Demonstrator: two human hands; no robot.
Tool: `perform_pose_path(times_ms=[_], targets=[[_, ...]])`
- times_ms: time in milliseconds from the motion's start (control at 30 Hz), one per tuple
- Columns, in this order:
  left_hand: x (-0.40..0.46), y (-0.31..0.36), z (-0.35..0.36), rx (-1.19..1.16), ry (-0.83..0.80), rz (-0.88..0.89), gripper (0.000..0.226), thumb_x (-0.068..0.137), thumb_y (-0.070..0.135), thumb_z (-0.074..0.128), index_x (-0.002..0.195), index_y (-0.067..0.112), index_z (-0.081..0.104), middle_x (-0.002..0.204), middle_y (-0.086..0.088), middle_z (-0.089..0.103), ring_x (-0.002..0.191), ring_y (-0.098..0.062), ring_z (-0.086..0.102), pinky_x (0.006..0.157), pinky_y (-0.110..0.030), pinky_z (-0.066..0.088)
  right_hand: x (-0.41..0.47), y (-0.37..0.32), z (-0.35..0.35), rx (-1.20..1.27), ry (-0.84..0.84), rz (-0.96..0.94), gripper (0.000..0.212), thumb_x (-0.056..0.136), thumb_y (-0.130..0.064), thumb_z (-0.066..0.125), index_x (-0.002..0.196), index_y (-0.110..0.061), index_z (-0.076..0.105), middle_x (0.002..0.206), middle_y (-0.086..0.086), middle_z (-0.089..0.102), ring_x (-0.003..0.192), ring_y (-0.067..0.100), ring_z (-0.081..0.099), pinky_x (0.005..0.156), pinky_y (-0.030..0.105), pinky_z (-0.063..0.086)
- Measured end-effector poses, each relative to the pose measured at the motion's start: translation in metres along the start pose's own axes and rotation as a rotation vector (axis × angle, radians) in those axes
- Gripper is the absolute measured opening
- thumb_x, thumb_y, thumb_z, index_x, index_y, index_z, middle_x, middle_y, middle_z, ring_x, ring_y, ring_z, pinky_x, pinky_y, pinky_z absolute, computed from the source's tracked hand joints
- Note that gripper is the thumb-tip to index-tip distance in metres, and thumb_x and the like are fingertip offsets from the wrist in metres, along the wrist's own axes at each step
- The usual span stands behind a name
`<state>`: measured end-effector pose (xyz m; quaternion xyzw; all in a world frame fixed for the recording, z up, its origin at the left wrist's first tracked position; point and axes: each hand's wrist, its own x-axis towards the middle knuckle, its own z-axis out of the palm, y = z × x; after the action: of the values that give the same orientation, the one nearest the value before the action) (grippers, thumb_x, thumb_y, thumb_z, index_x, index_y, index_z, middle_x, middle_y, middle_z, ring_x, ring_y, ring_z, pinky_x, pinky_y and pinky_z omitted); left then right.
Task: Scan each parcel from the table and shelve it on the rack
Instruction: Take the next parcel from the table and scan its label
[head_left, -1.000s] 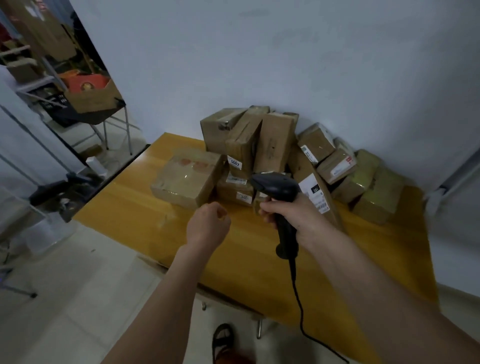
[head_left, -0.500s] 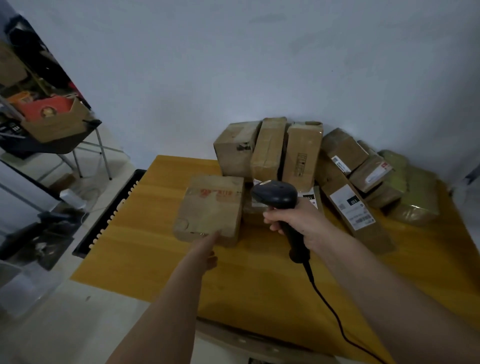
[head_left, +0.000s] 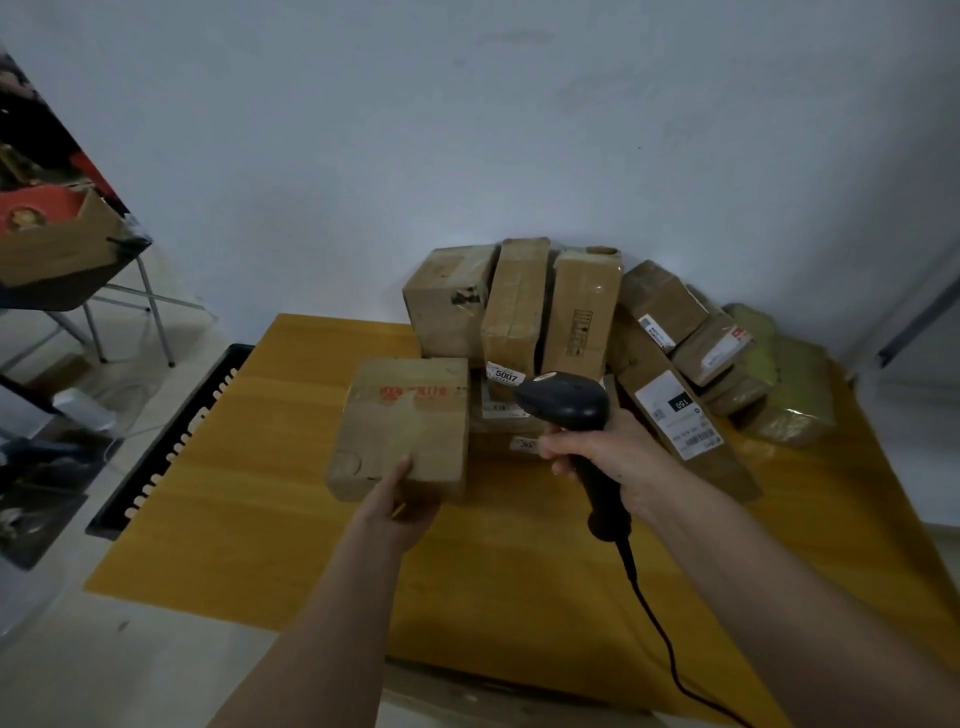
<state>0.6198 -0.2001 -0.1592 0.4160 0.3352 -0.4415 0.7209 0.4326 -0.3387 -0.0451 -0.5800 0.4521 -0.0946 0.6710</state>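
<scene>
A flat cardboard parcel (head_left: 402, 423) with red print lies at the front left of a pile of several parcels (head_left: 566, 322) on the yellow wooden table (head_left: 249, 493). My left hand (head_left: 397, 504) grips that parcel's near edge, thumb on top and fingers under it. My right hand (head_left: 610, 452) holds a black corded barcode scanner (head_left: 571, 410) by its handle, just right of the parcel, its head pointing left toward the pile. White labels show on some parcels, one reading 5007.
A white wall stands behind the pile. A long black tray (head_left: 171, 441) lies on the floor along the table's left edge. At far left a folding stand (head_left: 78, 280) carries an open box. The scanner cable (head_left: 665, 639) trails toward the lower right.
My left hand reached forward from a loose fist and took hold of the front parcel's near edge. The view has closed in on the table. The scanner stays in my right hand.
</scene>
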Motion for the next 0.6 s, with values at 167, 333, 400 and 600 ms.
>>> perform_pose_path(times_ms=[167,333,400,600], targets=[[-0.008,-0.021,-0.026,0.166,-0.064,0.065,0.052,0.086,-0.001,0.067,0.133,0.010,0.048,0.121,-0.013,0.056,0.117,-0.033,0.054,0.098,-0.051,0.046,-0.006,0.000,-0.017,0.056,0.009,-0.017,0.009,0.078,-0.003,0.073,0.085,-0.007,0.068,0.074,0.006,0.071,0.066,0.016,0.064,0.066,0.028,0.049],[-0.015,-0.037,-0.057,0.492,-0.212,0.108,0.087,0.050,0.001,0.093,0.126,0.009,0.053,0.130,-0.015,0.058,0.112,-0.032,0.058,0.085,-0.044,0.053,-0.012,0.003,-0.033,0.091,0.015,-0.014,0.011,0.078,-0.004,0.074,0.088,-0.007,0.069,0.076,0.008,0.073,0.067,0.017,0.064,0.066,0.029,0.050],[-0.016,-0.042,-0.057,0.641,-0.228,0.116,0.101,0.042,0.005,0.093,0.133,0.009,0.049,0.134,-0.014,0.056,0.115,-0.032,0.058,0.078,-0.040,0.055,-0.015,0.007,-0.040,0.097,0.014,-0.011,0.012,0.078,-0.005,0.074,0.089,-0.006,0.069,0.077,0.008,0.073,0.065,0.015,0.064,0.065,0.028,0.050],[-0.015,-0.078,-0.028,1.005,-0.225,0.303,0.077,0.061,-0.017,0.081,0.122,0.015,0.047,0.116,-0.006,0.055,0.112,-0.029,0.054,0.082,-0.043,0.055,-0.026,0.027,-0.071,0.118,0.059,0.022,0.008,0.079,-0.005,0.075,0.084,-0.005,0.069,0.076,0.010,0.073,0.063,0.017,0.065,0.063,0.029,0.049]])
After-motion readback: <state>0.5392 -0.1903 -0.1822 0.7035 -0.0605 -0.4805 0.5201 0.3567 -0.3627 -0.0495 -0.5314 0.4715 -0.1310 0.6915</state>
